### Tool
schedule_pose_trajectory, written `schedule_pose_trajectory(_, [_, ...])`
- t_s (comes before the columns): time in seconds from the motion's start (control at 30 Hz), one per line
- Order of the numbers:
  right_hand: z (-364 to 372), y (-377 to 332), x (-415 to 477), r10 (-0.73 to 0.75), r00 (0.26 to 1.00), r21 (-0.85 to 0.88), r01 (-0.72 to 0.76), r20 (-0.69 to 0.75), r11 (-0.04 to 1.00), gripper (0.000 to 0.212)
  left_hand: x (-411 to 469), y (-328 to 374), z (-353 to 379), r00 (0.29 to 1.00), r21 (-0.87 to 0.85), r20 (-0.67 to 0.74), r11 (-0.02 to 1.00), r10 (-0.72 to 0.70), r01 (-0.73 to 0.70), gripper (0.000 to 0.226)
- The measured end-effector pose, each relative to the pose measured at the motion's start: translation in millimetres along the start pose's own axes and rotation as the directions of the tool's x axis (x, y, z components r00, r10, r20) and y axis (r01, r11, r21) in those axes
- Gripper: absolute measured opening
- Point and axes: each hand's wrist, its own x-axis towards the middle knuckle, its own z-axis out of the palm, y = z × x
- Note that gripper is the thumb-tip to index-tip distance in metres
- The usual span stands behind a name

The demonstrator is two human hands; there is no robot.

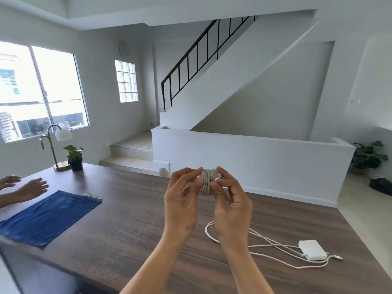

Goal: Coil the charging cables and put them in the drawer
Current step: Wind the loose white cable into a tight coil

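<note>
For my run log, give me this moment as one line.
step: coiling | left hand: holds coil | right hand: pinches plug | on table: loose cable, charger | drawer: unseen

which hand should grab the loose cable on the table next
Right, probably. The loose cable and white charger lie on the table just below the right hand; the left hand can hold the coil.
</note>
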Motion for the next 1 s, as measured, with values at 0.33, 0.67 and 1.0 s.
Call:
schedule_pose_trajectory(0.33, [-10.6, -13.2, 12.6, 0.109, 0.994, 0.065, -0.111, 0.025, 0.992, 0.027, 11.0, 1.9, -25.5, 0.926, 0.028, 0.377, 1.0, -0.008, -0.003, 0.042])
schedule_pose_trajectory(0.67, [-11.2, -17.5, 6.8, 0.204, 0.979, 0.232, -0.198, -0.004, 0.953, 0.024, 12.2, 13.8, -27.8, 0.89, 0.225, 0.447, 0.95, 0.097, -0.216, 0.05])
schedule_pose_trajectory(1.0, [-13.1, -29.9, 9.8, 0.135, 0.987, -0.084, -0.127, 0.091, 0.988, 0.012, 6.9, 1.4, -32.4, 0.921, 0.216, 0.379, 0.958, 0.095, -0.188, 0.045])
